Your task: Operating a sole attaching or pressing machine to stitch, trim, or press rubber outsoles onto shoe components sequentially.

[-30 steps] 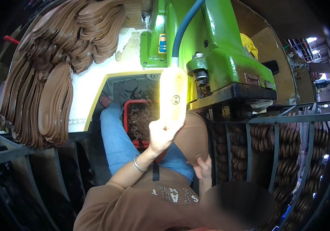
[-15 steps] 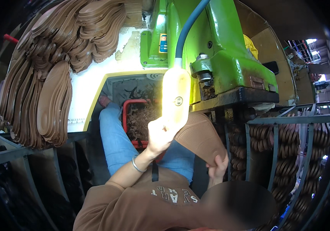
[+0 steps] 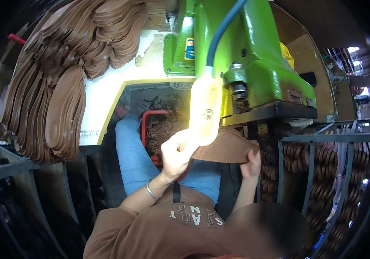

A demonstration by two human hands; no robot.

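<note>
A brown shoe sole [image 3: 226,149] is held lengthwise between my two hands, just below the head of the green machine [image 3: 265,73]. My left hand [image 3: 177,153] is closed on its left end, with the fingertips partly hidden behind a glowing work lamp [image 3: 205,113]. At the other end, my right hand [image 3: 250,165] pinches the sole's edge between thumb and fingers. The lamp hangs from a blue flexible neck and covers part of the sole.
Stacks of brown soles [image 3: 66,113] stand on the white table [image 3: 92,123] at left. Below the machine, a red crate [image 3: 144,129] holds brown trimmings. Metal racks [image 3: 327,137] with brown soles stand at right. A cardboard box [image 3: 301,47] stands behind the machine.
The sole has swung from a downward slant to nearly level, its right end rising toward the machine. My right hand has moved up with it; my left hand keeps its grip.
</note>
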